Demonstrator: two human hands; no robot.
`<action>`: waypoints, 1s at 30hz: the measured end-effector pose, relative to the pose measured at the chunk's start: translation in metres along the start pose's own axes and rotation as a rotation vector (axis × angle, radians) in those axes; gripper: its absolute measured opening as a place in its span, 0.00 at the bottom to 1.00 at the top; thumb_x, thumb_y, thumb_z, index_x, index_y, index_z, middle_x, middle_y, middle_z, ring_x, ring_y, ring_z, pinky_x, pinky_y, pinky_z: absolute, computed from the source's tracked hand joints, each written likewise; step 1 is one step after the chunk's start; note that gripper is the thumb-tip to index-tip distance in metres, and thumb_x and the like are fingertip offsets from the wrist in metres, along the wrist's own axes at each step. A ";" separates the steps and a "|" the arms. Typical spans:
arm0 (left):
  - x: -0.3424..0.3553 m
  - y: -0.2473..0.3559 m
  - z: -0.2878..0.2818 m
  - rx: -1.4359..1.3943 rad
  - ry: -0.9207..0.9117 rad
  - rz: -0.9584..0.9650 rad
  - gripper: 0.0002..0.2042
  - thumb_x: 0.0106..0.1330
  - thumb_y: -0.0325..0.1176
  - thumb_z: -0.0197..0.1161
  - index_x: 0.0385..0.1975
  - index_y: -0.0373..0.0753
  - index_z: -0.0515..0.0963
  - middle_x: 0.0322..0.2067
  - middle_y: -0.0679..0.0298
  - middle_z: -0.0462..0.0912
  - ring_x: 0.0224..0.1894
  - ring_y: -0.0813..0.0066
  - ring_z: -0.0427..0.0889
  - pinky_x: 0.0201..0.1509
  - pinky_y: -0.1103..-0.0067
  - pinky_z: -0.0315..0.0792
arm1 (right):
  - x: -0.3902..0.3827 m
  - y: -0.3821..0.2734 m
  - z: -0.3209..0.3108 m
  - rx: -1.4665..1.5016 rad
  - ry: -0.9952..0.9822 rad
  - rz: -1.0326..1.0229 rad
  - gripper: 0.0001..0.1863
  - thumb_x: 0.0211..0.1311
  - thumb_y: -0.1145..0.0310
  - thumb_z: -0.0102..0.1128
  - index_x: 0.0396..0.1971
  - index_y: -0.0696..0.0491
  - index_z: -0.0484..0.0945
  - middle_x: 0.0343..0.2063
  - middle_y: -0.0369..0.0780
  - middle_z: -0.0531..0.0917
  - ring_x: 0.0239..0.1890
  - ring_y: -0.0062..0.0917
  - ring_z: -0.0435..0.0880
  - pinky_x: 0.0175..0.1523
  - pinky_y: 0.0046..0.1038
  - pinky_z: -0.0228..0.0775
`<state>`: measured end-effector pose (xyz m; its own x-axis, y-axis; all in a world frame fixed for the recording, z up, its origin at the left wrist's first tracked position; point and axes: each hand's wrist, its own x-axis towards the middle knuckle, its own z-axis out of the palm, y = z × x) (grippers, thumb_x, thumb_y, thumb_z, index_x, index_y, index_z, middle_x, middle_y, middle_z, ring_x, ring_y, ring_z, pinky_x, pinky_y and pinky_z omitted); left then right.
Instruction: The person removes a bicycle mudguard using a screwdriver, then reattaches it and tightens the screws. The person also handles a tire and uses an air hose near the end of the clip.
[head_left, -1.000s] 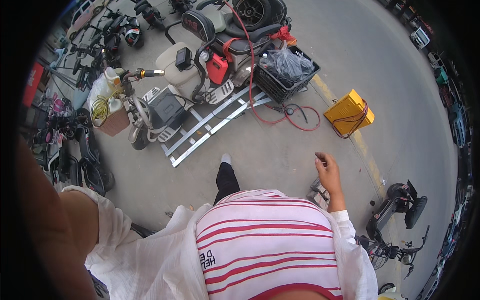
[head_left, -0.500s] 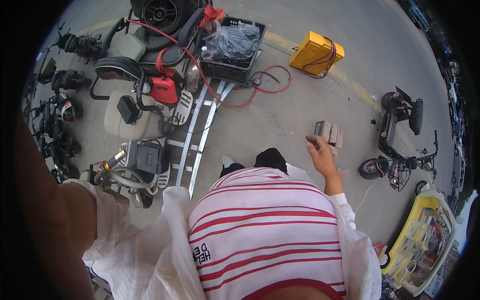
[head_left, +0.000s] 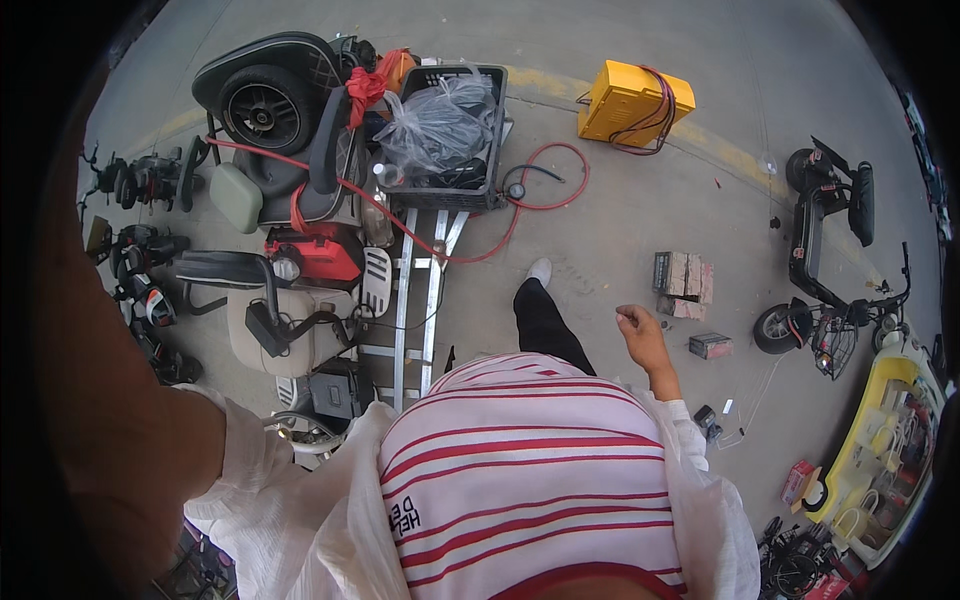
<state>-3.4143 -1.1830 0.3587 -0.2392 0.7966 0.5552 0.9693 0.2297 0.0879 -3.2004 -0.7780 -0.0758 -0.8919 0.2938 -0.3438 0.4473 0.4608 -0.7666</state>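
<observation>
My right hand (head_left: 645, 342) hangs at my right side over the concrete, its fingers loosely bent and slightly apart, with nothing seen in it. Closest to it, but apart from it, is a stack of small boxes (head_left: 684, 278) on the ground. A single similar box (head_left: 710, 346) lies just beyond the stack. My left arm (head_left: 140, 440) rises along the left edge of the head view, and its hand is outside the picture. One leg in black trousers (head_left: 550, 325) is stretched forward, ending in a white shoe (head_left: 540, 270).
At left stand a three-wheeled scooter (head_left: 290, 325), metal rails (head_left: 402, 300) and a black crate (head_left: 440, 200) of plastic bags. A red hose (head_left: 583, 170) with a gauge curls ahead. Beyond are a yellow case (head_left: 612, 105) with cables, a black scooter (head_left: 805, 240) and a yellow vehicle (head_left: 870, 430).
My leg has swung forward, and the boxes, yellow case and rails have shifted in view as I move. My right hand stays low at my side, slightly lower in the picture.
</observation>
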 end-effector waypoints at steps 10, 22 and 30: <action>-0.173 -0.316 0.210 -0.074 -0.065 -1.288 0.25 0.73 0.41 0.56 0.64 0.31 0.65 0.60 0.50 0.73 0.63 0.63 0.71 0.67 0.72 0.61 | 0.259 0.126 0.067 -0.088 -0.206 0.351 0.16 0.62 0.61 0.58 0.40 0.58 0.83 0.37 0.48 0.86 0.43 0.40 0.84 0.51 0.35 0.74; -0.296 -0.494 0.375 -0.095 -0.230 -1.659 0.35 0.71 0.48 0.59 0.69 0.31 0.56 0.62 0.51 0.69 0.62 0.66 0.69 0.68 0.75 0.58 | 0.529 0.201 0.304 -0.041 -0.035 0.375 0.18 0.62 0.61 0.55 0.45 0.56 0.82 0.43 0.50 0.84 0.48 0.43 0.82 0.55 0.37 0.72; -0.326 -0.497 0.347 -0.054 0.009 -1.873 0.35 0.70 0.50 0.59 0.66 0.27 0.60 0.60 0.50 0.70 0.60 0.65 0.72 0.67 0.72 0.62 | 0.637 0.254 0.482 0.027 -0.054 0.462 0.22 0.61 0.61 0.56 0.53 0.56 0.78 0.49 0.53 0.81 0.54 0.46 0.79 0.60 0.37 0.69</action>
<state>-3.8383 -1.3624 -0.1531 -0.8558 -0.4374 -0.2762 -0.5152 0.6725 0.5314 -3.6872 -0.8773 -0.7509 -0.6021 0.4185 -0.6800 0.7973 0.2701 -0.5398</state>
